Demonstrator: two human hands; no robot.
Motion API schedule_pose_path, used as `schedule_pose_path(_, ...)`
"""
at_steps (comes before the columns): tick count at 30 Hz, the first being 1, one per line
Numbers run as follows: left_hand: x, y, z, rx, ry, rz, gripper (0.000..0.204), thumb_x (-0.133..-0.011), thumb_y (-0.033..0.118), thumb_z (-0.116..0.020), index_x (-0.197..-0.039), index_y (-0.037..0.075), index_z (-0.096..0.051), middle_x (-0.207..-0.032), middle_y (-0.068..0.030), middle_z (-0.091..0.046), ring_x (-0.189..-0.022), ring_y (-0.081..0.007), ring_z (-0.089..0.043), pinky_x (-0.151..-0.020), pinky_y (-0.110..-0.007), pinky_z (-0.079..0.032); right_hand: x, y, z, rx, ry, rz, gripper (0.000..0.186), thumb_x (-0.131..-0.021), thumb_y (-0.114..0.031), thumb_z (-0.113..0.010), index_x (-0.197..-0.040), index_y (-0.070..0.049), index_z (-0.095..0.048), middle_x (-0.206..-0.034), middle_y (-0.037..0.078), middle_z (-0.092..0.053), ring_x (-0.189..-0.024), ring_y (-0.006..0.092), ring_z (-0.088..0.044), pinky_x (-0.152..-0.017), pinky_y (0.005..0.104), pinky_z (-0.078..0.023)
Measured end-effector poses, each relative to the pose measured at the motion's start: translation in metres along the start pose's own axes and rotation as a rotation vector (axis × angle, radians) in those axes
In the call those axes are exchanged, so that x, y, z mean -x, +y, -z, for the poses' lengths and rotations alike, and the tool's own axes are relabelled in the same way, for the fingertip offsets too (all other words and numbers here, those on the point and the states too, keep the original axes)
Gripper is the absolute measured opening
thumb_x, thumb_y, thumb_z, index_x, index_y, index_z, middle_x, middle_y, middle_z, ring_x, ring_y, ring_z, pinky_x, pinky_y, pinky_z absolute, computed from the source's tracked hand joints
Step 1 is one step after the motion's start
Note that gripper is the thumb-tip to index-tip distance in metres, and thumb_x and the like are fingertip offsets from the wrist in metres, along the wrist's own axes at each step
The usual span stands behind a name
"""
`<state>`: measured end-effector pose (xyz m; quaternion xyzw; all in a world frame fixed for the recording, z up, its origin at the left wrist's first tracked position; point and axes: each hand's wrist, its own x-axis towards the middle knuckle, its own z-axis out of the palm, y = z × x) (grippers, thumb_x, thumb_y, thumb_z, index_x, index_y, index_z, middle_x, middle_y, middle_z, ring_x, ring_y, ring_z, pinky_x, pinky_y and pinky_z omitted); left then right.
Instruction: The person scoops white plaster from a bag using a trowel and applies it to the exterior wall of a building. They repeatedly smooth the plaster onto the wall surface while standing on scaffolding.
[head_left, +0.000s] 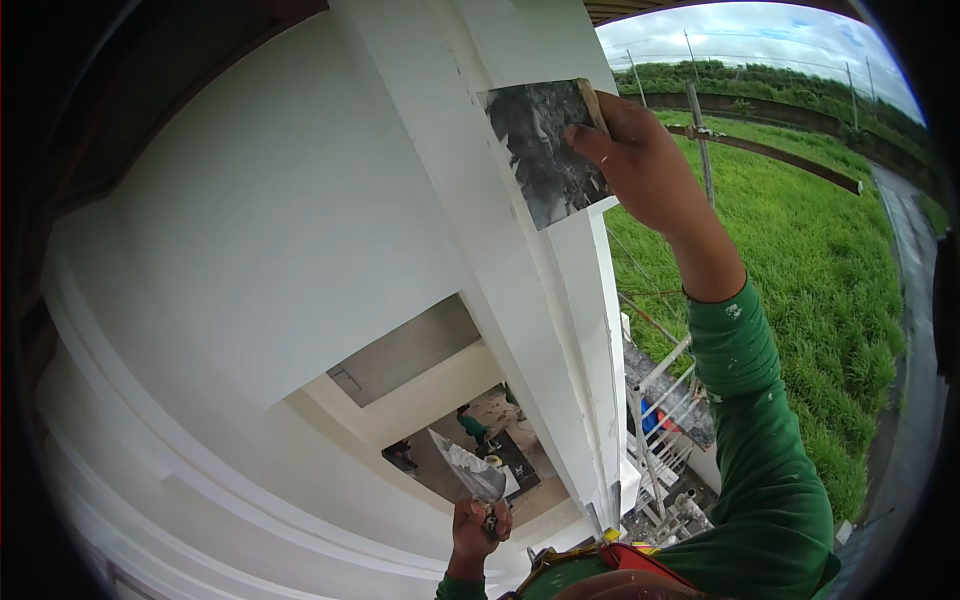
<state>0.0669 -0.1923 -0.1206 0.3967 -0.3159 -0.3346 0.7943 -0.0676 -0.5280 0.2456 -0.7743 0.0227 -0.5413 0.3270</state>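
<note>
My right hand [640, 165] is raised and closed on the wooden-edged grip of a broad, smeared grey putty spreader [543, 145]. The flat blade overlaps the upper part of a white pillar [480, 210]; whether it touches the surface, I cannot tell. Low in the view, near my body, my left hand [478, 528] is wrapped round the handle of a pointed trowel [468, 470]. White putty lies on its blade, which points up and to the left. Paint specks mark my green right sleeve.
A large white wall [270, 220] with an opening fills the left. Through the opening, people [473, 428] show far below on a lower floor. White railings [660, 430] and scaffold poles [703, 145] stand at the right, before tall grass [800, 290]. A red and yellow harness strap [635, 560] crosses my body.
</note>
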Motion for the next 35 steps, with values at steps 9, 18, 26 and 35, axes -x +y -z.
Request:
schedule_pose_path(9, 0.023, -0.03, 0.018, -0.1, 0.302, 0.031, 0.059, -0.094, 0.055, -0.06, -0.079, -0.002, -0.057, -0.058, -0.0113, -0.051, -0.047, -0.0196, -0.049, -0.041, -0.03, -0.037, -0.273, -0.096, 0.015, 0.716, 0.371, 0.495, 0.028, -0.093, -0.019, -0.054, -0.088, 0.005, -0.068, -0.091, 0.025, -0.07, -0.086, 0.0413, -0.068, -0.077, 0.0477, -0.054)
schedule_pose_path(18, 0.069, -0.037, 0.058, -0.06, 0.239, 0.055, 0.039, -0.101, 0.036, -0.056, -0.077, 0.006, -0.049, -0.065, -0.0134, -0.053, -0.049, -0.0198, -0.052, -0.041, -0.031, -0.043, -0.239, -0.079, 0.006, 1.516, 0.123, 0.875, 0.019, -0.083, -0.01, -0.058, -0.082, 0.003, -0.072, -0.083, 0.025, -0.069, -0.08, 0.0386, -0.068, -0.073, 0.0455, -0.055)
schedule_pose_path(26, 0.057, -0.039, 0.045, -0.108, 0.142, 0.139, 0.046, -0.1, 0.041, -0.057, -0.086, -0.003, -0.06, -0.058, -0.0097, -0.055, -0.048, -0.0175, -0.053, -0.044, -0.029, -0.043, -0.126, -0.065, -0.007, 0.806, 0.287, 0.345, 0.034, -0.089, -0.02, -0.053, -0.081, 0.011, -0.067, -0.084, 0.031, -0.067, -0.084, 0.0445, -0.067, -0.075, 0.0485, -0.054)
schedule_pose_path(35, 0.07, -0.043, 0.052, -0.158, 0.144, 0.195, 0.05, -0.099, 0.046, -0.057, -0.083, -0.002, -0.058, -0.059, -0.0097, -0.052, -0.047, -0.0192, -0.051, -0.044, -0.031, -0.043, -0.082, -0.047, -0.017, 0.697, 0.345, 0.228, 0.035, -0.089, -0.024, -0.055, -0.09, 0.009, -0.067, -0.089, 0.033, -0.067, -0.087, 0.0459, -0.067, -0.078, 0.0506, -0.054)
